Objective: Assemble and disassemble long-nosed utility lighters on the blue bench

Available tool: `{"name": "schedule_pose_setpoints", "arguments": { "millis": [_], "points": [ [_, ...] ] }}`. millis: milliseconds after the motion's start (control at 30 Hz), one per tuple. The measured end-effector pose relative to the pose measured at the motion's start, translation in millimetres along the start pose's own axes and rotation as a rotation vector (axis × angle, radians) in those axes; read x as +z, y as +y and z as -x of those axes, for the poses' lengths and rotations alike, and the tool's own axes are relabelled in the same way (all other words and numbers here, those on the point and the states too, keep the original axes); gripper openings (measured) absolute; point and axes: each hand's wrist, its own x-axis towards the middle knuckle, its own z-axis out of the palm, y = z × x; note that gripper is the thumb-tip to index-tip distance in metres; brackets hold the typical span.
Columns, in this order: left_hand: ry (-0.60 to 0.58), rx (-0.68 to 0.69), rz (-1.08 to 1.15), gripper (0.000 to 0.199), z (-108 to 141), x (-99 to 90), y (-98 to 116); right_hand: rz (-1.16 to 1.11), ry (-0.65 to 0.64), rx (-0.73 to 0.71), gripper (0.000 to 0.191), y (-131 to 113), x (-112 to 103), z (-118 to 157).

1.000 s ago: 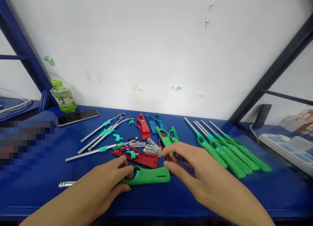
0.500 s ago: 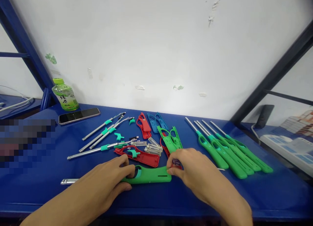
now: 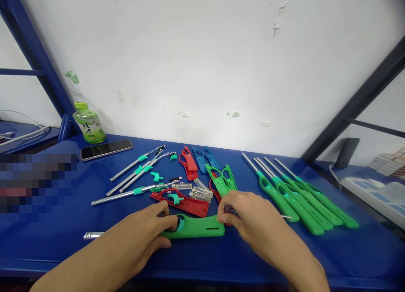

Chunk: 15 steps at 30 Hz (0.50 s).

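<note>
A green long-necked lighter (image 3: 199, 227) lies along the front of the table, its metal tube pointing left. My left hand (image 3: 158, 226) is closed round its front, with a finger in the trigger opening and the thumb below. The fingertips of my right hand (image 3: 242, 212) pinch the butt end of the handle. Behind the right hand shows a purplish see-through handle (image 3: 229, 208), and a thin metal shaft (image 3: 286, 216) sticks out on the other side; whether the hand holds this is unclear. A red handle half (image 3: 190, 205) with a teal trigger (image 3: 175, 199) on it lies just beyond the lighter.
Several green lighters (image 3: 303, 207) lie at right. Metal tubes with wires (image 3: 126, 195) lie at left, near clear fuel tanks (image 3: 202, 194). Red (image 3: 189, 163), blue (image 3: 205, 157) and green shells (image 3: 221, 180) lie behind. A phone (image 3: 106, 149) and a bottle (image 3: 90, 125) stand back left.
The whole view has shifted slightly, so things appear a little further right. Both hands keep their hold on the lighter, with hardly any other movement.
</note>
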Motion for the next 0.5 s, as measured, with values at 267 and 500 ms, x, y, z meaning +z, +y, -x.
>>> {"name": "schedule_pose_setpoints", "arguments": {
  "millis": [267,500],
  "points": [
    [0.038,0.105,-0.015,0.036,0.4,12.4,-13.9,-0.038,-0.047,0.038,0.018,3.0,-1.3,-3.7],
    [0.041,0.081,0.06,0.035,13.1,-13.5,0.4,-0.183,-0.055,-0.014,0.01,-1.0,-4.6,7.2]
  ]
}}
